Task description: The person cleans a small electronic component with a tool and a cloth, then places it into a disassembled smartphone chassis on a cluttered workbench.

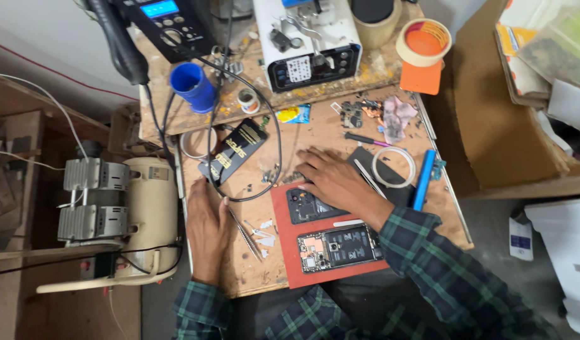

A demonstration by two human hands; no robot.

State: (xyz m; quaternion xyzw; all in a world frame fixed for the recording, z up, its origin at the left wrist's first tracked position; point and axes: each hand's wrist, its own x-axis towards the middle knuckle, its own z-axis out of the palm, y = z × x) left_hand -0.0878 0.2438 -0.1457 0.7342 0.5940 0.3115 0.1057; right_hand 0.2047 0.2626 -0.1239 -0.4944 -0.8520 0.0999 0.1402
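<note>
Opened phone (340,247) lies face-down on the red mat (283,258), near the front edge of the workbench (252,283), back off, boards and connectors exposed. Judging by that: light, stiff, but fragile inside; grip by the long side rails only, keep fingers off the board and flex cables. Its dark back cover (305,206) sits just above it on the same mat: thin, probably bendy, slick; lift from an edge.

Right hand (331,179) rests flat, fingers spread, holding nothing, palm over the cover's top edge and fingertips on the bare wood past the mat. Phone is just below its wrist, not touched.

Left hand (206,230) lies flat and loose at the bench's left edge, holding nothing. Tweezers (244,233) lie just beside it, between hand and mat.

Further out: a second black phone (234,151) under a cable loop, tape ring (394,167), blue cup (192,85) towards the back.
</note>
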